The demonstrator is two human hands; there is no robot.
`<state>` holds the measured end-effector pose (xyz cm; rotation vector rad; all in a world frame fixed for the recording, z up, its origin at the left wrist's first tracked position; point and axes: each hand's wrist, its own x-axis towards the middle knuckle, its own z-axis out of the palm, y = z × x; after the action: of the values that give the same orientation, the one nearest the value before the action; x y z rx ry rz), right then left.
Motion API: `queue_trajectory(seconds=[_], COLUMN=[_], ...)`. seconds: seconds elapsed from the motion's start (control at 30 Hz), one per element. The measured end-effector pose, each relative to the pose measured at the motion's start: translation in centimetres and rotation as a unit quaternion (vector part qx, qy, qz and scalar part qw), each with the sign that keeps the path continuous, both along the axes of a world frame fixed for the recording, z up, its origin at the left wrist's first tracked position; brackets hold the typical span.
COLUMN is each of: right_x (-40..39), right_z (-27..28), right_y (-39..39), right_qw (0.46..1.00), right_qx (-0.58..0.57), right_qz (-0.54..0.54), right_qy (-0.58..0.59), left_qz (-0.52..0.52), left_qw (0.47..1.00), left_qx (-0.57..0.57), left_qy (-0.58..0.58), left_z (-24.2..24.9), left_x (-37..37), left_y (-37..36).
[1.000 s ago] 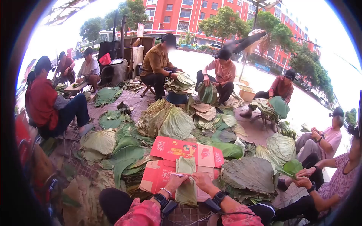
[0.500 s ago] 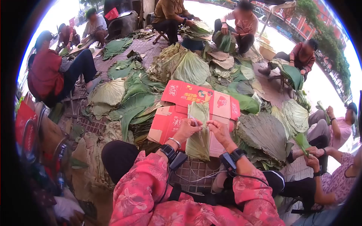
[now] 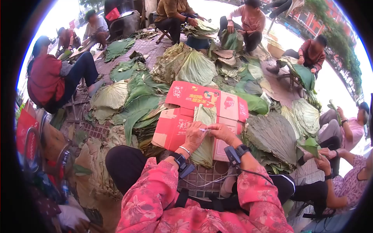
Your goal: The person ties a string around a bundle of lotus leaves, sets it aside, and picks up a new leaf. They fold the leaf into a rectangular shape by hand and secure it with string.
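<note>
A folded pale-green leaf bundle (image 3: 204, 114) lies lengthwise across a red flattened cardboard box (image 3: 194, 94) in front of my knees. Over its middle, my left hand (image 3: 194, 135) pinches a thin white string (image 3: 203, 129), back of the hand upward. My right hand (image 3: 222, 133) meets it from the right, its fingertips closed on the string as well. Both hands are almost touching at the fingertips. My hands hide part of the bundle and most of the string; a knot cannot be made out.
Large dried leaves (image 3: 196, 69) lie piled beyond the box, with green leaves (image 3: 136, 103) to the left and a grey-brown leaf stack (image 3: 271, 136) to the right. Several seated people handle leaves around the pile. Thin cords (image 3: 204, 181) trail over the tiled ground below the box.
My hands have drawn together over the bundle. The left hand has turned its back upward, and the right hand has come left and slightly lower. Box and bundle look unmoved.
</note>
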<state>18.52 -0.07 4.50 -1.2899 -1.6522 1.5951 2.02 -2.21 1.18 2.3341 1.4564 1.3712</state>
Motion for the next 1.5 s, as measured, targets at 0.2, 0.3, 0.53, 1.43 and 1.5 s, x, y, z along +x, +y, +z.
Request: queue_trajectory(seconds=[0.2,0.3,0.53,1.43,1.5], right_x=[0.1,0.0,0.8,1.7,2.0], right_z=[-1.9,-2.1,0.6,-4.5,-4.2], right_y=[0.9,1.2,0.8,0.0,0.3], right_qw=[0.993,0.987,0.945,0.969,0.968], right_qx=[0.090,0.123,0.297,0.130,0.141], right_qz=[-0.033,-0.078,-0.017,-0.115,-0.097], right_qy=[0.072,0.072,-0.137,-0.174,-0.184], left_qz=[-0.015,-0.010,-0.037,-0.182,-0.185], left_qw=[0.999,0.998,0.997,0.858,0.869], left_qx=[0.012,0.005,0.000,-0.438,-0.402], left_qy=[-0.046,-0.060,-0.062,-0.197,-0.221], left_z=[0.6,1.1,0.5,0.0,-0.4], left_x=[0.2,0.4,0.5,-0.6,-0.3], left_y=[-0.2,-0.4,-0.3,1.2,1.0])
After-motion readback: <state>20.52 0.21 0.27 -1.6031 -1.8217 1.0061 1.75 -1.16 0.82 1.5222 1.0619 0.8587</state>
